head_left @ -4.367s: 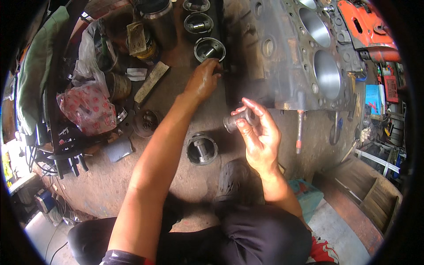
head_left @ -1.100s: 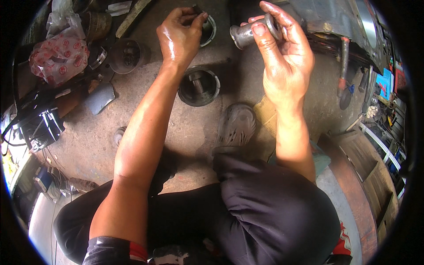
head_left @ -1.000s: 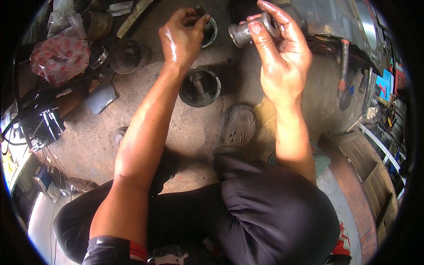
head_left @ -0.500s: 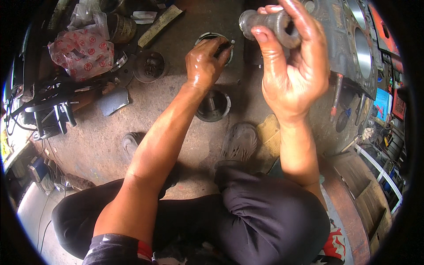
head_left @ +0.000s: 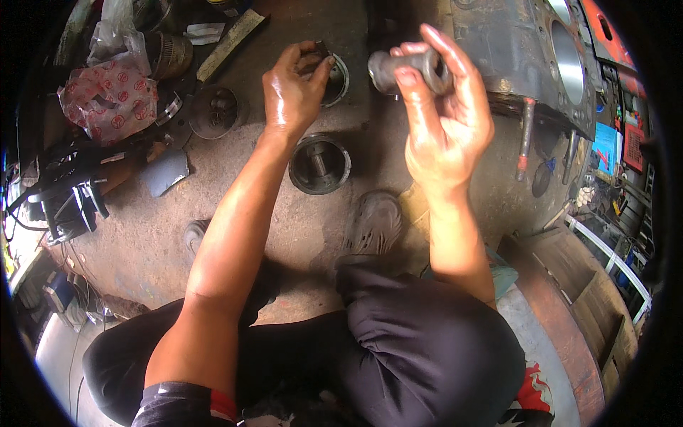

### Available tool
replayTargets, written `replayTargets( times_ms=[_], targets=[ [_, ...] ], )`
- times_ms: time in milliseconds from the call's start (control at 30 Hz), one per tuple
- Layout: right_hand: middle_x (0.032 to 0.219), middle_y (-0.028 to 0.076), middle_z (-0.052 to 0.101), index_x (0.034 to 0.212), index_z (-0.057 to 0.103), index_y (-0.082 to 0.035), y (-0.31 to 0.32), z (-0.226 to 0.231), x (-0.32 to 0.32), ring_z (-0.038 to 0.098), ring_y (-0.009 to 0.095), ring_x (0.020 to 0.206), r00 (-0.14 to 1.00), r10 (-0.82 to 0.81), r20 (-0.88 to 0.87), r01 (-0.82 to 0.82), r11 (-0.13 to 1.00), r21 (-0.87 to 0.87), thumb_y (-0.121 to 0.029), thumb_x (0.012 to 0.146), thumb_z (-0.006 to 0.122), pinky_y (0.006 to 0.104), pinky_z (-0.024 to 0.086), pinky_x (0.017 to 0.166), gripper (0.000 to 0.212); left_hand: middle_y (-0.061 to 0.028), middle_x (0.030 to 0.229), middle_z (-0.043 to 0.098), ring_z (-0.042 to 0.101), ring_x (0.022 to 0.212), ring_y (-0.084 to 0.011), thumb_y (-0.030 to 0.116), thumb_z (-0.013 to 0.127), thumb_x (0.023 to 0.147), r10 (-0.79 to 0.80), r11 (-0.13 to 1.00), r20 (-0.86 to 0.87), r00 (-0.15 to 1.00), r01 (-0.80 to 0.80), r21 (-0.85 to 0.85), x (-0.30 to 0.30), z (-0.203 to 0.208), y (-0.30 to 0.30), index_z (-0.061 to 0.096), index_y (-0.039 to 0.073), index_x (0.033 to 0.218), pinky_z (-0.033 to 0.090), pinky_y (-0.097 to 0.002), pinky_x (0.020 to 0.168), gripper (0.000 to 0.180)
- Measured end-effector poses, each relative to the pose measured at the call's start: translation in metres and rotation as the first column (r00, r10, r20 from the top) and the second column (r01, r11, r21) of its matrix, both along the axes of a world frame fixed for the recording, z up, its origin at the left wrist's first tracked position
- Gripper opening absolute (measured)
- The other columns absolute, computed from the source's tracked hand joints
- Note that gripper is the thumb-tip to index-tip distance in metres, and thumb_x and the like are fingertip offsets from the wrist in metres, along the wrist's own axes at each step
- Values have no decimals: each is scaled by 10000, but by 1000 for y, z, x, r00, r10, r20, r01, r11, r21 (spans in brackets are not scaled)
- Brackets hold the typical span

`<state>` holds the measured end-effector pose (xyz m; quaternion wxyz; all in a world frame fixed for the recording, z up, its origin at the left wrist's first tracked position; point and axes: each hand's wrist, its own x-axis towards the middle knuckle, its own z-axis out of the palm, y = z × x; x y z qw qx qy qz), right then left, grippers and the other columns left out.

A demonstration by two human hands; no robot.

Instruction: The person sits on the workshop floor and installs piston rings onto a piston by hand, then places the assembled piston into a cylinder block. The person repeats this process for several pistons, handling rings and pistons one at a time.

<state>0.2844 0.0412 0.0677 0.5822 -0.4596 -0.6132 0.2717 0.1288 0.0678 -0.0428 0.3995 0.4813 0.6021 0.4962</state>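
My right hand [head_left: 452, 117] is closed round a hollow, spool-shaped grey metal part [head_left: 405, 71], lifted above the floor. Its thumb lies along the near side and a bore shows at the right end. My left hand [head_left: 293, 89] is closed in a pinch at the rim of a round metal cup [head_left: 344, 80]. A small dark piece shows at those fingertips, too unclear to name. Nearer to me stands a second round metal cup [head_left: 348, 169], open side up, with a ridged bar inside. The hands and forearms look oily.
At the right lies an engine block [head_left: 491, 64] with big round bores. A bowl [head_left: 213, 128] of small dark parts, a red-printed plastic bag [head_left: 107, 99] and a long flat bar [head_left: 229, 46] are at the left. My shoe [head_left: 373, 224] stands near the second cup.
My right hand has lowered and drawn back with the metal part. My left hand has shifted left and up from over the far cup, uncovering more of it. The view has moved slightly.
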Motion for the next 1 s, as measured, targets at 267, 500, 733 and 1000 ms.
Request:
replayTargets(
  times_ms=[267,500,733,1000],
  targets=[
    [1092,102,689,1310,600,9,-33,-15,31,639,135,995,992,-94,-79,71,964,-258,-64,935,730,271,507,915,403,-170,988,757,729,905,-178,173,777,867,-58,990,91,994,69,-122,-7,2,6,664,-34,1101,562,-289,801,332],
    [1083,91,694,1300,612,5,-33,-17,32,637,127,987,988,-83,-131,46,963,-265,-70,937,729,265,505,902,388,-167,973,754,725,908,-186,200,788,864,-70,989,8,997,71,-130,-4,7,4,671,-33,1076,555,-300,814,336],
    [1077,93,698,1295,617,3,-32,-18,32,641,126,980,990,-79,-119,47,967,-250,-89,933,740,266,507,895,393,-169,994,749,720,944,-192,206,793,869,-89,991,-18,996,87,-103,-3,5,4,671,-34,1063,558,-304,814,333],
    [1085,94,697,1280,625,6,-31,-18,32,648,134,981,992,-82,-94,57,969,-240,-81,930,740,275,513,901,379,-171,988,751,732,943,-204,198,796,871,-118,992,-74,990,114,-52,-4,2,1,672,-31,1061,572,-311,802,322]
  ],
)
